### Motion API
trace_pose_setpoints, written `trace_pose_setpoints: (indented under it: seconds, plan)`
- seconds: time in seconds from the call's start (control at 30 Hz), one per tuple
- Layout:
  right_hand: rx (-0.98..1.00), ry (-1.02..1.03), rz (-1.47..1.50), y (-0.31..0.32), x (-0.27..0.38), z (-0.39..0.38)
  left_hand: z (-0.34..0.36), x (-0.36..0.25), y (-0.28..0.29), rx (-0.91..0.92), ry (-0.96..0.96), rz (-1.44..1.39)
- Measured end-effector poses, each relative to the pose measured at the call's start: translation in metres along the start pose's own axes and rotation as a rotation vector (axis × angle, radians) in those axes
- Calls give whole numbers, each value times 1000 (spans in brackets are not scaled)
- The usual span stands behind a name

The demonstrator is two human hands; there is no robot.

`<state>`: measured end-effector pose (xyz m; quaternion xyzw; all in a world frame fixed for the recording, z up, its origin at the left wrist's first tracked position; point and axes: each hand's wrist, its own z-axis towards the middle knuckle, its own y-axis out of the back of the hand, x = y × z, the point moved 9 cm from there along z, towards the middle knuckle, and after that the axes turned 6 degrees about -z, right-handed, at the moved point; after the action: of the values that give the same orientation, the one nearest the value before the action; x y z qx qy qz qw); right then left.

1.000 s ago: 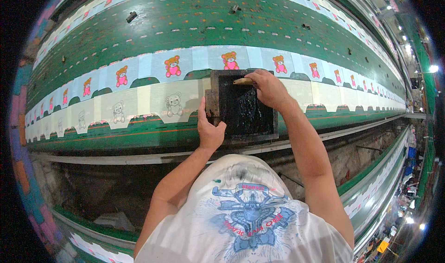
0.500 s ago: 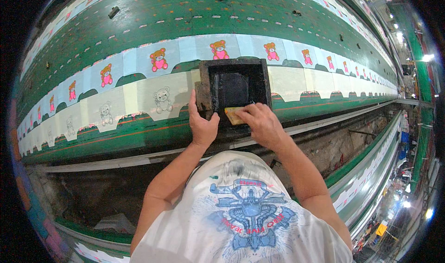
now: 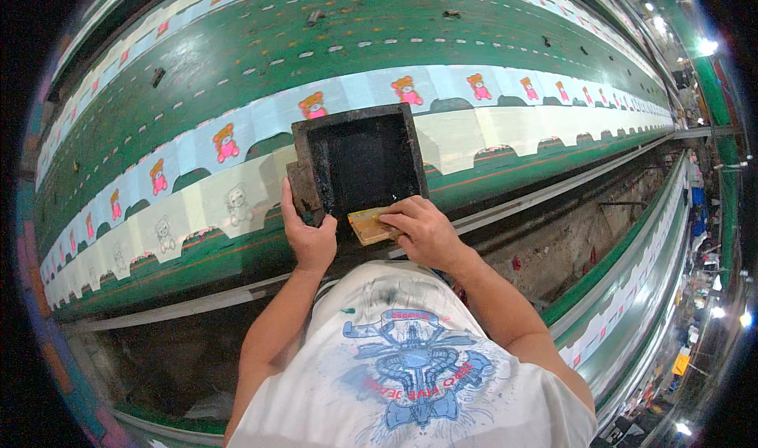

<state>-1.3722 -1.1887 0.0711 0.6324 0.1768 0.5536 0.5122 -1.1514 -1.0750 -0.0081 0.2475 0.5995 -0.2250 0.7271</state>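
Note:
A black, box-like screen-printing frame with raised walls and a dark inner surface lies on the cloth strip along the green table. My left hand grips its near left side, index finger stretched along a brown block on the frame's outer wall, thumb at the near corner. In my right hand is a yellowish, flat squeegee, pinched between thumb and fingers. It is tilted at the frame's near edge. The printed area beneath the frame is hidden.
Pale yellow pieces run beside blue ones with coloured bears. Left of the frame, some yellow pieces carry outlined bears. A metal rail edges the table. Small dark clamps sit farther back.
The view has turned and shifted, so the frame appears farther left. My right hand has drawn the squeegee nearer to me and tilted it, showing more of its flat face. My left hand keeps its hold.

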Motion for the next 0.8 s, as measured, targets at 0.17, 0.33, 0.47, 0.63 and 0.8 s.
trace_pose_setpoints:
  seconds: [0.17, 0.33, 0.47, 0.63, 0.8]
  plan:
    - [-41, -37, 48, 34, -54, -37, -14, 2, -73, 24, 7, 11]
    - [-79, -53, 37, 74, -118, -74, -29, 12, -157, 15, 87, -26]
    - [-43, -15, 13, 96, -151, -90, -43, 1, -200, 15, 36, 3]
    - [29, 117, -37, 109, -160, -87, -43, 7, -220, 5, 104, -74]
    - [163, 217, -154, 104, -154, -73, -42, 9, -222, 15, 140, -65]
